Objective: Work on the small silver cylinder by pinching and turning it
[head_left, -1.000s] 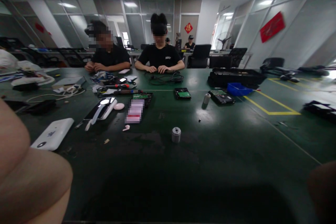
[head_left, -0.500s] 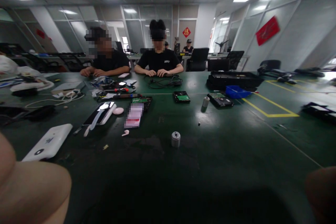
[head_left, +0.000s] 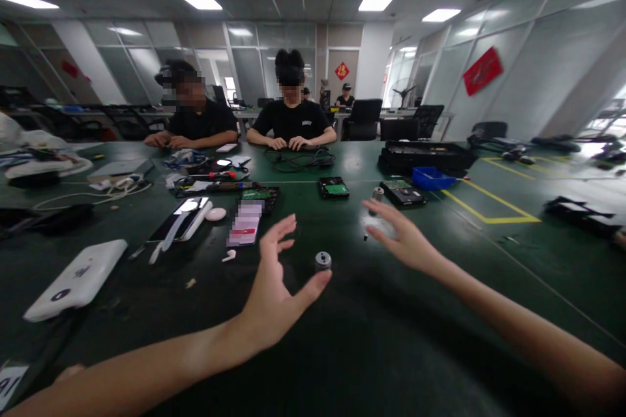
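Observation:
My left hand (head_left: 278, 287) is over the dark green table with thumb and fingers spread, holding nothing. Just beyond its thumb tip stands a small silver metal cylinder (head_left: 323, 260) with holes in its top; the thumb overlaps its lower edge in view, and I cannot tell whether they touch. My right hand (head_left: 403, 238) reaches in from the right, fingers stretched out and nothing in them. Behind its fingertips a second silver cylinder (head_left: 377, 193) is partly hidden. A tiny dark piece (head_left: 365, 237) lies near the right thumb.
Hard drives (head_left: 334, 187) lie farther back, near a blue bin (head_left: 433, 178) and a black case (head_left: 425, 158). On the left are a phone (head_left: 246, 223), a pink earbud (head_left: 229, 255), a screwdriver (head_left: 222, 175) and a white device (head_left: 75, 280). Two people (head_left: 292, 120) sit across the table.
Both my hands have come in from the lower edges and reached forward, the left beside the near cylinder, the right toward the far one. The view has shifted slightly.

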### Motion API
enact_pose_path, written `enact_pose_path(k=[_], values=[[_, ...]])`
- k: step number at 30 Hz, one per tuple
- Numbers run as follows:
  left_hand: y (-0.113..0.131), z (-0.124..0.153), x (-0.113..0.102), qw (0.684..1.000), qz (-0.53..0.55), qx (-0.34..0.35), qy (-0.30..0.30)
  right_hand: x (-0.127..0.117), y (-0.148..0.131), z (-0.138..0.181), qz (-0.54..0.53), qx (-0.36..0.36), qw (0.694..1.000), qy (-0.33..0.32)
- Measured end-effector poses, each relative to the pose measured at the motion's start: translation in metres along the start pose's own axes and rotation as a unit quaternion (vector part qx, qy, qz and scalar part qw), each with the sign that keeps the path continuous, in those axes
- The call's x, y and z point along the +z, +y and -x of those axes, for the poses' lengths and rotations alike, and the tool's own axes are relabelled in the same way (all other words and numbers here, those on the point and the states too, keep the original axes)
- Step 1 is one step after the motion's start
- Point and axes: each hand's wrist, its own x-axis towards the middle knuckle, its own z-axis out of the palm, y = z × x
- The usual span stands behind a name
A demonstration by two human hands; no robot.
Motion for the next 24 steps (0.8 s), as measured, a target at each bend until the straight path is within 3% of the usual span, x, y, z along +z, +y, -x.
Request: enact_pose_path(k=[3,6,10,15,17,20,24], values=[[-0.016,0.002,0.021,0.999,-0.029,-0.002,-0.042,0.038,0.028,0.011,0.044,0.044,0.992,-0.108],[-0.036,0.004,0.037,0.997,-0.051,-0.018,-0.057,0.059,0.043,0.018,0.061,0.036,0.99,-0.122],[-0.048,0.002,0.041,0.996,-0.028,-0.032,-0.082,0.059,0.043,0.02,0.059,0.045,0.99,-0.118],[-0.038,-0.003,0.034,0.987,0.022,-0.07,-0.141,0.054,0.043,0.019,0.04,0.083,0.992,-0.084],[-0.034,-0.005,0.032,0.986,0.026,-0.078,-0.147,0.055,0.037,0.015,-0.009,0.096,0.993,-0.061],[-0.033,-0.007,0.033,0.985,0.03,-0.089,-0.148,0.058,0.012,0.006,-0.182,0.102,0.978,-0.026],[-0.037,-0.007,0.037,0.987,0.038,-0.073,-0.137,0.064,-0.035,-0.005,-0.34,0.049,0.936,-0.072]])
